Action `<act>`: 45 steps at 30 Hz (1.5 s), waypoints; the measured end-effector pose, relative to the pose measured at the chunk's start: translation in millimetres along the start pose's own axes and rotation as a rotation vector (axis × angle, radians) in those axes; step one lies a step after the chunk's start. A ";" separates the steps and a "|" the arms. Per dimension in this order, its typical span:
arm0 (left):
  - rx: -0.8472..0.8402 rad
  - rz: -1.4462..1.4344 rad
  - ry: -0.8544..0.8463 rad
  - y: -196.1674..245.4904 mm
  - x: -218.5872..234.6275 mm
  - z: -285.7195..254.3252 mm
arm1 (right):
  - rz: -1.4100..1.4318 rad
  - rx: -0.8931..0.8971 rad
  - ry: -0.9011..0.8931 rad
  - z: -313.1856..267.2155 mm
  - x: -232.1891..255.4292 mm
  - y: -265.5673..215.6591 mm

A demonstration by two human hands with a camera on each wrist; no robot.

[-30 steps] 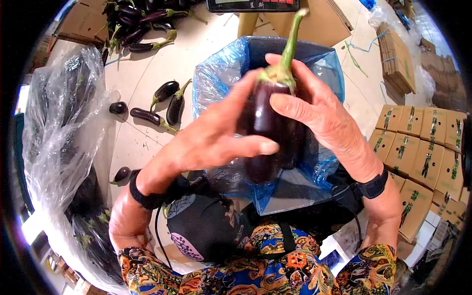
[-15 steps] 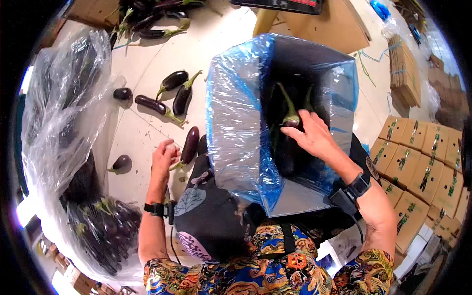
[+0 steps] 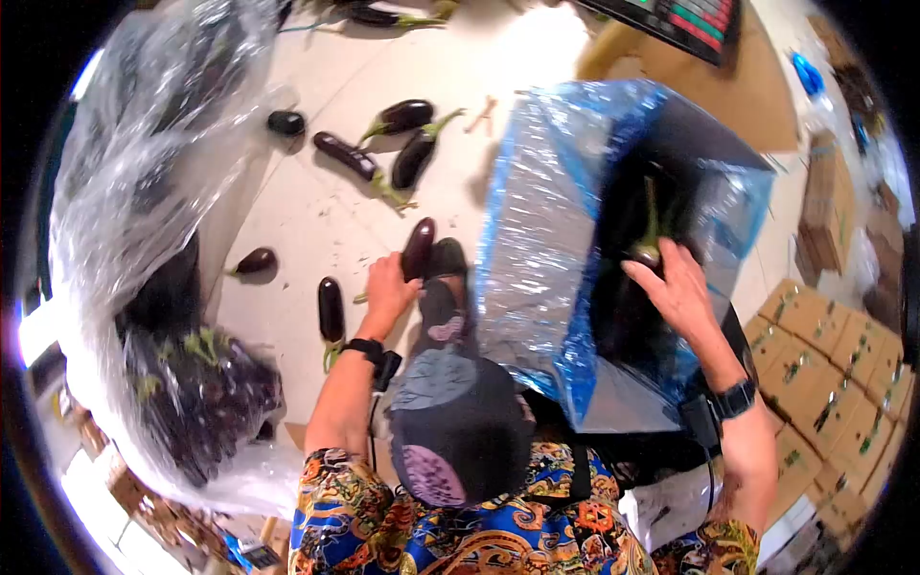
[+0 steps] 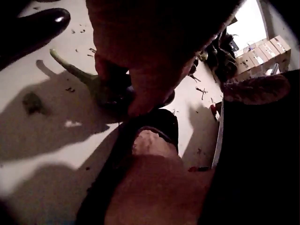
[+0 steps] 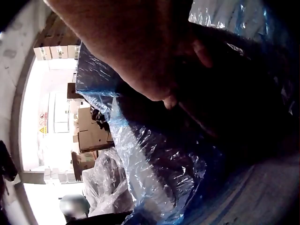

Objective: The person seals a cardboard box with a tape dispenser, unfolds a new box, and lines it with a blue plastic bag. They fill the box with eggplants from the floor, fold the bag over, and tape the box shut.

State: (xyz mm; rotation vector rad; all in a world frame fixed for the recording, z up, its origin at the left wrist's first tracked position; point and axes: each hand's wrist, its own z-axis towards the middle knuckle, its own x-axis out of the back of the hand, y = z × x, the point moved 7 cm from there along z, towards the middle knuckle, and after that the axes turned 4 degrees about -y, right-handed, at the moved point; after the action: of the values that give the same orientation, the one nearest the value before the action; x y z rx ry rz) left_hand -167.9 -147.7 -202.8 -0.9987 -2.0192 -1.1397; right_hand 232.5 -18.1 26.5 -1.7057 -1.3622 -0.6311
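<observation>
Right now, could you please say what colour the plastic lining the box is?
The plastic is see-through blue, clearest in the head view.

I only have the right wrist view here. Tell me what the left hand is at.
Observer: The head view shows the left hand holding a purple eggplant beside the person's dark shoe.

Operator: Report what lies farther out past that hand.

Observer: A loose group of three more eggplants lies on the pale floor, with their green stems on.
</observation>
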 end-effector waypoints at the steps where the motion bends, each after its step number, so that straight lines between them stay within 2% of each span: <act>1: 0.035 -0.006 -0.094 -0.2 -3.6 9.1 | -0.015 0.039 0.015 0.8 -4.1 6.9; 3: 0.162 -0.175 -0.180 6.1 22.6 13.7 | 0.008 -0.001 -0.043 -0.4 -1.8 4.7; 5: -0.088 -0.336 0.125 22.7 77.8 10.7 | 0.026 0.000 -0.021 0.9 -2.4 7.8; 7: -0.314 -0.360 0.104 106.4 162.5 -3.4 | 0.041 0.013 -0.016 0.7 -5.3 10.8; 9: -0.670 -0.217 0.182 197.6 222.7 -24.9 | 0.056 0.031 -0.017 2.3 -5.9 12.6; 10: -0.817 -0.048 0.201 245.0 244.5 -38.9 | 0.061 0.057 -0.008 2.8 -6.5 14.2; 11: -0.962 0.123 0.219 285.2 255.0 -53.4 | 0.069 0.077 0.009 1.7 -9.4 14.7; 13: -1.238 0.217 0.187 342.4 248.6 -70.1 | 0.077 0.118 0.041 2.1 -11.3 16.6; 15: -1.397 0.302 0.040 385.2 224.3 -80.0 | 0.034 0.132 0.066 3.2 -11.7 17.0; 17: -1.519 0.291 -0.044 401.4 179.4 -73.7 | 0.054 0.162 0.070 8.5 -17.0 21.0; 18: -1.532 0.346 -0.112 399.0 149.5 -64.3 | 0.113 0.134 0.008 8.7 -15.9 19.8; 20: -1.487 0.494 -0.466 377.4 91.4 -44.8 | 0.120 0.075 -0.031 9.1 -16.4 16.4; 21: -1.450 0.563 -0.641 373.2 78.4 -44.6 | 0.120 0.047 -0.054 9.0 -17.4 17.1; 24: -1.397 0.564 -0.594 374.3 67.8 -47.5 | 0.139 0.022 -0.099 6.8 -16.8 18.7; 27: -1.368 0.077 -0.508 375.9 94.4 -32.8 | 0.162 0.041 -0.098 6.2 -19.9 20.7; 28: -1.360 -0.027 -0.369 374.1 110.6 -30.0 | 0.168 0.053 -0.093 4.7 -21.6 21.6; 31: -1.154 -0.128 -0.144 370.9 129.4 -23.4 | 0.276 0.057 -0.109 3.7 -21.8 17.5; 33: -1.173 0.026 -0.197 377.2 109.9 -22.1 | 0.235 0.017 -0.130 2.6 -21.4 13.4; 35: -1.116 0.247 -0.354 381.8 72.7 -15.5 | 0.213 -0.003 -0.151 2.6 -19.7 13.5; 36: -1.058 0.299 -0.365 386.2 65.9 -15.8 | 0.222 -0.008 -0.137 2.3 -21.2 17.0; 39: -1.003 0.324 -0.412 388.5 63.4 -9.0 | 0.263 0.029 -0.110 1.4 -22.0 21.9; 40: -1.048 0.275 -0.405 390.4 66.4 -9.2 | 0.283 0.032 -0.115 1.1 -22.0 22.5; 42: -1.002 0.257 -0.399 390.3 78.0 -10.5 | 0.328 0.040 -0.123 2.1 -20.1 20.6; 45: -0.896 0.301 -0.389 403.0 94.3 -10.8 | 0.251 0.012 -0.104 -1.1 -18.3 17.2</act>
State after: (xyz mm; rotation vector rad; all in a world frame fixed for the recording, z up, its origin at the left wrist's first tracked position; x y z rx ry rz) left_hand 120.3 11.6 48.1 -2.0079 -1.4942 -1.8203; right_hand 243.8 -29.6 7.3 -1.8837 -1.1925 -0.3955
